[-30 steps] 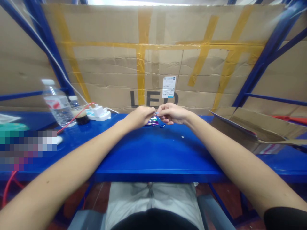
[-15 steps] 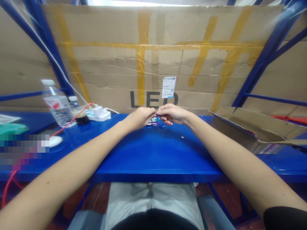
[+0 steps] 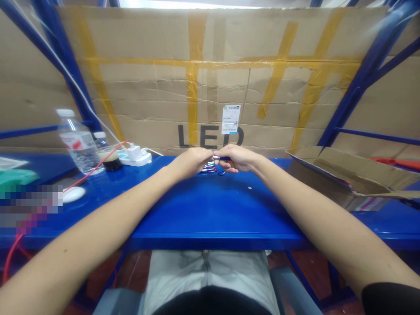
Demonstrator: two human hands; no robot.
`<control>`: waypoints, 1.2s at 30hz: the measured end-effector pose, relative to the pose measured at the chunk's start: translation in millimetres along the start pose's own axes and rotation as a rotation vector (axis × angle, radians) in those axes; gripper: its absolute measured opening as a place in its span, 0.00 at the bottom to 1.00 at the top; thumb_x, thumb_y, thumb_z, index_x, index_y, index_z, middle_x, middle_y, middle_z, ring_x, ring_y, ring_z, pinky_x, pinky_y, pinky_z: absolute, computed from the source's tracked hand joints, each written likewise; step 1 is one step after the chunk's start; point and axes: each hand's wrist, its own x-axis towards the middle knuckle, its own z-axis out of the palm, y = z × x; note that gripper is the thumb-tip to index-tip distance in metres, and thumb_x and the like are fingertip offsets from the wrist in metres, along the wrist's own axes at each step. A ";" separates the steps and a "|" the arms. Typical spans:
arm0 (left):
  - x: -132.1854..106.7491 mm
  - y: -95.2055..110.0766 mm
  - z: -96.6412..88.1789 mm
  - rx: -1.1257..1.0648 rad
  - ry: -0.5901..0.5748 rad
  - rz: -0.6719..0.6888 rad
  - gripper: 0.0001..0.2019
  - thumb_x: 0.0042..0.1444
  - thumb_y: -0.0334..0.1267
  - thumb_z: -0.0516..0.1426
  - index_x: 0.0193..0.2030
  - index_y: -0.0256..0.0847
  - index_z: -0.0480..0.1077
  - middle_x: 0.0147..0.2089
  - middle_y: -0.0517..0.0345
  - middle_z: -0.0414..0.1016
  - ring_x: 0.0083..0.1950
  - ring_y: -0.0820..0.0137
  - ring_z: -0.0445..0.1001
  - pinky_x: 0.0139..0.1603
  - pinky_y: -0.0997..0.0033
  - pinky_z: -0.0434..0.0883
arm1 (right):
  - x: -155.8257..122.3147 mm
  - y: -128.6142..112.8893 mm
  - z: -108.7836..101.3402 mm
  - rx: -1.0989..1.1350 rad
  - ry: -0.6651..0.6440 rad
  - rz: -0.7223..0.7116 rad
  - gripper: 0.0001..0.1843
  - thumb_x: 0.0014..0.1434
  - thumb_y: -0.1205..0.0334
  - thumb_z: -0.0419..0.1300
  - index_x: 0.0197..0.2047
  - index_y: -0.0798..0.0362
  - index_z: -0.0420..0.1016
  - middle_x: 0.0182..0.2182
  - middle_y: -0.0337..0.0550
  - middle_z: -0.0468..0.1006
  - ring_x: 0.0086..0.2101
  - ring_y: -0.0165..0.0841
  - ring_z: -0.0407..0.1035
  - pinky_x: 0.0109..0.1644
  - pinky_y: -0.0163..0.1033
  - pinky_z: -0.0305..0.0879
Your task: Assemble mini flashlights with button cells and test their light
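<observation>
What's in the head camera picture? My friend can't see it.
A left hand and right hand pinch a small blue clip above small coloured wire clips on a blue metal table. A clear plastic water bottle stands at left.

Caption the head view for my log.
Left hand and right hand pinch a small blue clip above coloured clips on the blue table.

Bright, even light spills from a blown-out white strip overhead, laying a sheen on the glossy blue metal table, while the wide lens bows the blue steel rack posts, the clear plastic water bottle looks smeared, and the small coloured metal pieces are too tiny to resolve.
</observation>
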 end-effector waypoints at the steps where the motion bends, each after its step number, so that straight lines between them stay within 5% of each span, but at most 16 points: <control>1: 0.5 0.5 -1.2 0.034 -0.002 0.025 0.12 0.67 0.32 0.47 0.38 0.36 0.71 0.30 0.51 0.75 0.32 0.67 0.74 0.33 0.70 0.68 | 0.3 -0.5 -0.5 0.023 -0.020 0.034 0.14 0.66 0.56 0.56 0.31 0.56 0.67 0.11 0.33 0.62 0.11 0.25 0.56 0.10 0.28 0.50; 6: 3.2 3.0 -8.2 0.126 0.012 0.121 0.14 0.67 0.29 0.46 0.35 0.36 0.71 0.31 0.50 0.75 0.32 0.68 0.72 0.34 0.70 0.68 | 1.8 -2.5 -7.7 0.175 -0.185 0.183 0.15 0.70 0.58 0.47 0.31 0.53 0.63 0.10 0.28 0.56 0.08 0.24 0.47 0.08 0.27 0.47; 10: 4.3 5.3 -9.3 0.004 0.058 0.047 0.14 0.67 0.33 0.48 0.37 0.36 0.74 0.32 0.49 0.77 0.34 0.68 0.74 0.36 0.69 0.69 | 3.2 -1.8 -9.9 0.236 -0.181 0.156 0.16 0.71 0.58 0.45 0.32 0.53 0.62 0.11 0.28 0.55 0.09 0.24 0.46 0.09 0.27 0.47; 17: 11.2 9.6 -3.9 -0.623 0.160 -0.502 0.07 0.58 0.35 0.59 0.36 0.36 0.78 0.31 0.54 0.81 0.33 0.69 0.76 0.35 0.69 0.71 | 4.1 -0.5 -0.6 0.178 -0.009 0.061 0.16 0.70 0.58 0.47 0.31 0.55 0.64 0.12 0.29 0.55 0.11 0.23 0.50 0.11 0.27 0.49; 23: 11.8 6.4 -4.3 -0.952 0.030 -0.857 0.08 0.50 0.37 0.66 0.31 0.33 0.77 0.23 0.55 0.76 0.26 0.72 0.72 0.28 0.72 0.67 | 2.4 2.5 5.2 0.055 0.030 -0.011 0.14 0.67 0.58 0.54 0.31 0.57 0.66 0.13 0.30 0.55 0.12 0.22 0.51 0.12 0.26 0.46; 36: 11.9 10.7 -2.4 -0.620 0.108 -0.658 0.07 0.53 0.37 0.61 0.33 0.36 0.79 0.31 0.55 0.80 0.34 0.70 0.74 0.36 0.71 0.66 | 3.0 -1.2 1.0 0.093 0.018 0.050 0.17 0.69 0.57 0.49 0.31 0.56 0.65 0.12 0.29 0.54 0.11 0.22 0.47 0.11 0.27 0.45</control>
